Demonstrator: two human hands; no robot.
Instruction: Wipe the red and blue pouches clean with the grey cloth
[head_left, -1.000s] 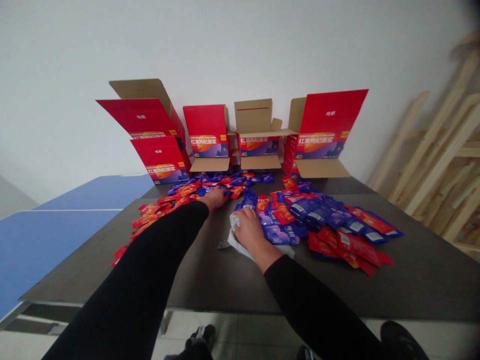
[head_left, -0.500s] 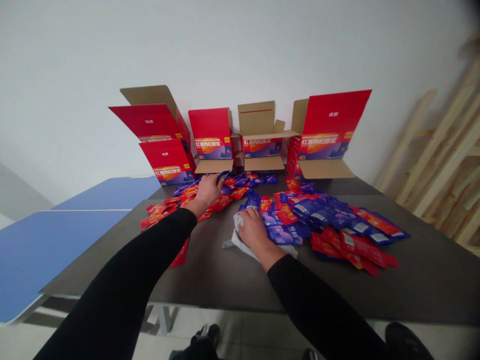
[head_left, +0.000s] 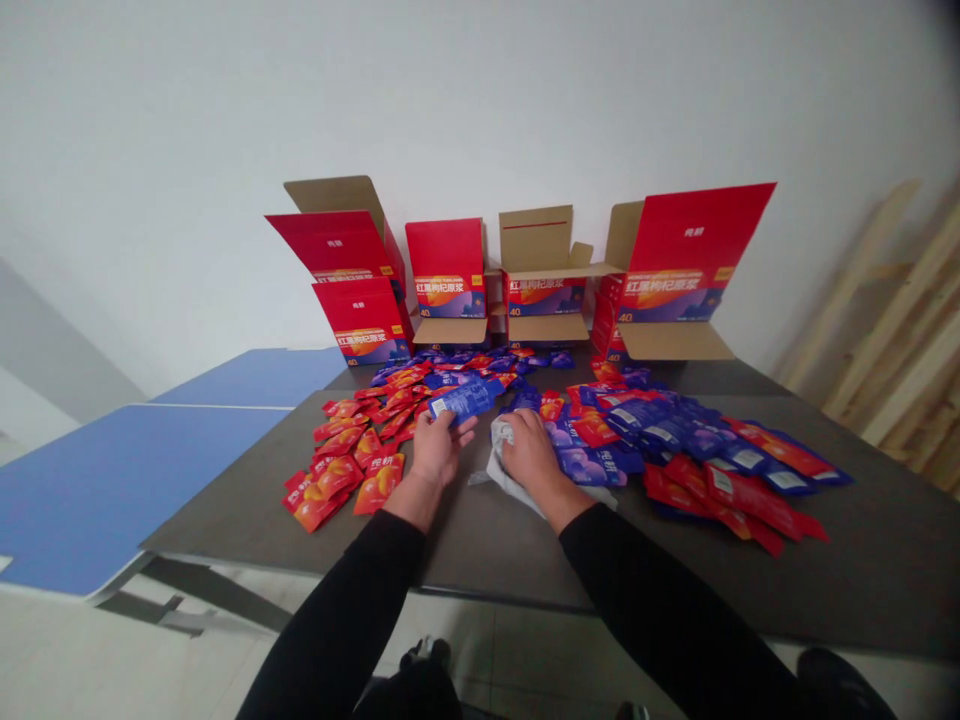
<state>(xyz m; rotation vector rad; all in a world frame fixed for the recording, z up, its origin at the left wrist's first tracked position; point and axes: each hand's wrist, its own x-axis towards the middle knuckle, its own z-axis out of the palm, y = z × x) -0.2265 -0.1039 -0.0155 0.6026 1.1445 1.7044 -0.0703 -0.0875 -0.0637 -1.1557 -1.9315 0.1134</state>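
My left hand (head_left: pixel 439 447) pinches the near end of a blue pouch (head_left: pixel 469 400), back side up with a white label, held above the table. My right hand (head_left: pixel 529 447) is closed on a crumpled white cloth (head_left: pixel 501 466) resting on the table. Just right of that hand lie several blue pouches (head_left: pixel 592 466), some partly over the cloth. To the left is a loose spread of red pouches (head_left: pixel 337 475). Behind it, red and blue pouches mix in front of the boxes. A bigger pile of blue pouches (head_left: pixel 660 420) spreads at the right, with red pouches (head_left: pixel 750 495) along its near edge.
Open red cartons stand along the back: a stacked pair (head_left: pixel 367 325) at left, two in the middle (head_left: pixel 450 280) (head_left: pixel 546 295), and a tall-flapped carton (head_left: pixel 679 285) at right. A blue table (head_left: pixel 202 440) adjoins on the left. Wooden slats (head_left: pixel 862 330) lean at right.
My left hand has drawn back from the far pouches toward me, bringing a blue pouch with it. My right hand stays on the cloth. The view has swung slightly left.
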